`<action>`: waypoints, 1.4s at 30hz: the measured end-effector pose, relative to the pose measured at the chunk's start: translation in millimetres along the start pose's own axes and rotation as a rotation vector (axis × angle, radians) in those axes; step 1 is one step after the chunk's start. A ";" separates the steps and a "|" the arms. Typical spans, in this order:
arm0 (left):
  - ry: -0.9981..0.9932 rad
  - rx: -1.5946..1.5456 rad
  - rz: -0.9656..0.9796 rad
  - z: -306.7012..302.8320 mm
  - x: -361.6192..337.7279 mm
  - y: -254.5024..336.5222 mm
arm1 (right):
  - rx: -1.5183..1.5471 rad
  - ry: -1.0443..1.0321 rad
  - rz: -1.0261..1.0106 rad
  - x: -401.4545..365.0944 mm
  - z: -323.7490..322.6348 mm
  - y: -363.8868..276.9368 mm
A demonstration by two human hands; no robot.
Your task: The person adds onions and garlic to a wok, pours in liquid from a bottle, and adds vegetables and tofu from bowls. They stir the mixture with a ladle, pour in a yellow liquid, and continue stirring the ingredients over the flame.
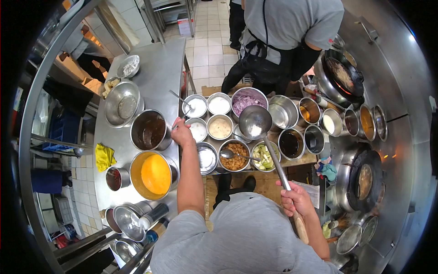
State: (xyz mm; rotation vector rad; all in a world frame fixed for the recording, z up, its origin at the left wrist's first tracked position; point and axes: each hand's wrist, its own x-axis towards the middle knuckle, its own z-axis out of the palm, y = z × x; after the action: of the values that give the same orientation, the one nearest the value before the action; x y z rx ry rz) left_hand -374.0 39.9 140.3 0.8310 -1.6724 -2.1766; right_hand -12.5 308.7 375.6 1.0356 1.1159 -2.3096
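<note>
My right hand (296,200) is wrapped round the wooden-ended handle of a large metal ladle (255,122). The ladle's bowl hangs over the pots in front of me, beside the chopped purple onion (246,101). Out to the left, my left hand (182,132) is closed on a thin metal handle that looks like a spoon's, near the tub of white powder (197,130). A second spoon (176,95) leans in another white-powder tub (195,106). Close to my left hand stands a pot of dark sauce (148,129).
A pot of orange liquid (155,172) sits on the steel table (159,64) at left. Tubs of brown chunks (234,155) and chopped green vegetable (265,156) stand ahead. Woks (365,178) line the right side, one with flame beneath (341,75). A co-worker (287,32) stands ahead.
</note>
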 end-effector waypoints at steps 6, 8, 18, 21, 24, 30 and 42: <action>0.014 0.011 0.013 -1.7 3.1 -6.1 | -0.011 0.010 0.007 -0.9 5.1 -1.5; 0.016 0.015 0.018 -2.4 4.8 -8.1 | -0.014 0.011 0.005 -1.6 6.9 -2.2; -0.002 0.029 0.023 -1.3 -1.3 -4.8 | -0.010 0.009 0.003 -1.1 4.8 -0.3; 0.009 0.022 0.037 -1.3 0.9 -8.7 | -0.013 0.006 0.003 -0.8 3.9 0.0; 0.009 0.034 0.044 -1.5 1.7 -8.7 | -0.018 -0.002 0.010 -0.6 4.0 -0.3; -0.004 0.041 0.042 -3.7 3.7 -10.8 | -0.032 -0.001 0.003 -1.1 4.6 1.2; -0.001 0.014 0.018 -4.4 5.2 -9.8 | -0.017 -0.017 0.006 -0.7 5.6 -1.0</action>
State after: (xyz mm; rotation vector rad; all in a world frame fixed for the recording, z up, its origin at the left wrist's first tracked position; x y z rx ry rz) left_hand -374.3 36.5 128.9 0.8155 -1.6907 -2.1569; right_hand -15.1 304.9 379.0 1.0092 1.1224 -2.2958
